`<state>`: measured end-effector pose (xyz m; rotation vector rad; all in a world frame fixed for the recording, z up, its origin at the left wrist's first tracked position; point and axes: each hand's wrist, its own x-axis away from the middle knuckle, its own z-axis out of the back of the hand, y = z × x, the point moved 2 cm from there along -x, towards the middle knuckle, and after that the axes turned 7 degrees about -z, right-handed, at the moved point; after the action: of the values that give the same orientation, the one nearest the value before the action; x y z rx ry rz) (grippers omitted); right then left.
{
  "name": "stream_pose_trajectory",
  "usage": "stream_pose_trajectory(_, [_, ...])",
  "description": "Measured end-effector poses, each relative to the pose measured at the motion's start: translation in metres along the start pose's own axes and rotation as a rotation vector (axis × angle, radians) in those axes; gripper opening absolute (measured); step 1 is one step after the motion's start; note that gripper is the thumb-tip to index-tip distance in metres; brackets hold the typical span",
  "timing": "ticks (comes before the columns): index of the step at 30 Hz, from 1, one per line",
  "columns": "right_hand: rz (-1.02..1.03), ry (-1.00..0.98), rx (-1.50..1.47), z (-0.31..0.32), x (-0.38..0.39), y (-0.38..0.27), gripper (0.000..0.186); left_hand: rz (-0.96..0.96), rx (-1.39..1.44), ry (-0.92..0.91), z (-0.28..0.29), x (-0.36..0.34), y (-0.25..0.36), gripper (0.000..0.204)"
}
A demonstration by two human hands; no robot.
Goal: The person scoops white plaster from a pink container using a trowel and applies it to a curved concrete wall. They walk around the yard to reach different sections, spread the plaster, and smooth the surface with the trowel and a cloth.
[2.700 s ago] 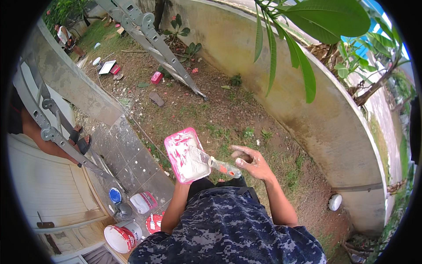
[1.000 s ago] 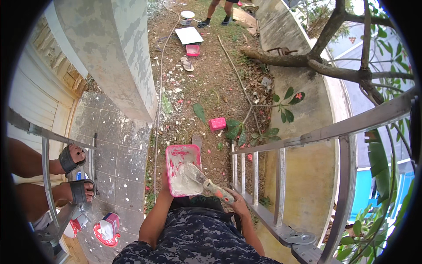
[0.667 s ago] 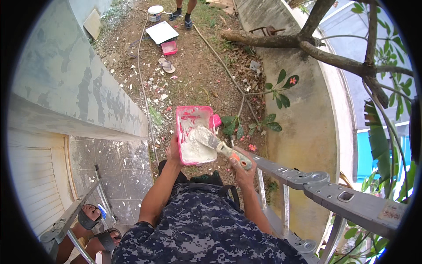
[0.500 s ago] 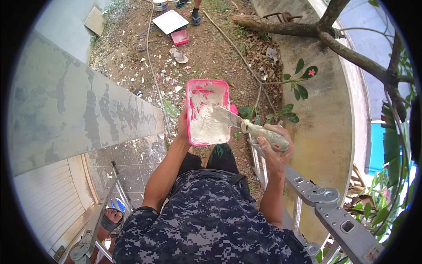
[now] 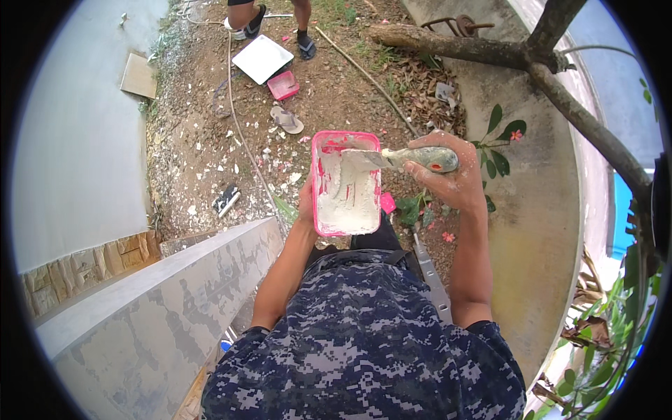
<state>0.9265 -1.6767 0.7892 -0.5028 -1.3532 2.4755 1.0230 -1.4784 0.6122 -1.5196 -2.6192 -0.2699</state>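
Note:
My left hand (image 5: 305, 203) holds a pink rectangular plastic tub (image 5: 376, 203) from its left side, in front of my body. Wet white paste coats its inside, with pink showing through in streaks. My right hand (image 5: 455, 182) grips the worn handle of a putty knife (image 5: 427, 159), its fingers wrapped round it. The knife's blade, smeared with paste, reaches into the upper part of the tub and partly hides the paste there.
Ahead on the dirt lie a white board (image 5: 262, 59), another pink tub (image 5: 283, 85), a sandal (image 5: 287, 120) and a hose. A person's legs (image 5: 302, 21) stand behind them. A grey column (image 5: 140, 315) is at lower left; a branch (image 5: 462, 46) and curved wall (image 5: 525, 259) are right.
My view has turned, bringing the board ahead and moving most of the ladders out of sight. My right hand, open near the handle at first, now grips the knife and has risen rightward.

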Motion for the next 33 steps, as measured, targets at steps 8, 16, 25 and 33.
stream_pose_trajectory(8, [0.381, -0.365, 0.385, 0.037, -0.062, 0.003, 0.035, -0.100, -0.083, -0.030, -0.059, -0.145, 0.000, 0.067])
stream_pose_trajectory(16, [-0.018, 0.003, -0.014, 0.107, -0.102, 0.041, 0.028, 0.001, 0.033, -0.148, -0.089, -0.222, -0.014, 0.073])
stream_pose_trajectory(25, [0.020, 0.060, 0.077, 0.165, -0.197, 0.087, 0.026, 0.031, -0.229, -0.090, -0.101, -0.270, -0.013, 0.073])
stream_pose_trajectory(33, [0.470, -0.398, 0.437, 0.127, -0.229, 0.092, 0.043, -0.016, -0.105, -0.098, -0.106, -0.348, -0.005, 0.075])
